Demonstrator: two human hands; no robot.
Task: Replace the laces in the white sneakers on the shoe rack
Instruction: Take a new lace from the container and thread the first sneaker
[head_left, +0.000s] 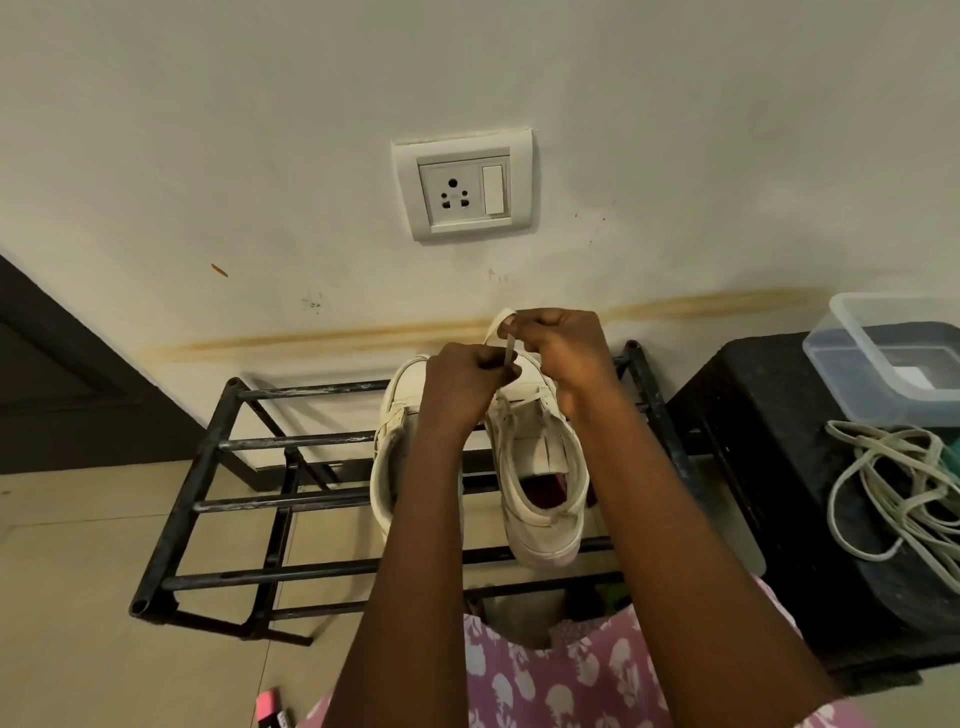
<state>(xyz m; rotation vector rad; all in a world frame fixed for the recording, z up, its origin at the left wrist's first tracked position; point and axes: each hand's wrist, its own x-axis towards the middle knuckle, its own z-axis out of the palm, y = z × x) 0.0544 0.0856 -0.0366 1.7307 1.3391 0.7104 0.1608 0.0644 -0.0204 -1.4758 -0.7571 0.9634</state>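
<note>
Centre of frame: a pair of white low-top sneakers (535, 530) stands side by side, toes toward the wall, on the top rails of a black tubular metal shoe rack (208, 504). Both hands are raised just above the toe end of the frame-right sneaker. The left hand (467, 379) and the right hand (563, 348) each have the fingers curled and pinching the same white flat lace (510, 348). A short stretch of it runs taut between them, and a small loop shows at the right hand's fingertips. Below the hands the lace runs down to the front of the frame-right sneaker.

Right of frame: a black textured stool (753, 415) carries a clear plastic box (857, 384) and a loose tangle of white laces (893, 499).

Upper centre: a white wall socket with switch (462, 187).

Bottom: a pink floral garment (550, 675); on the floor at lower left, a small pink object (267, 701), too small to identify.
</note>
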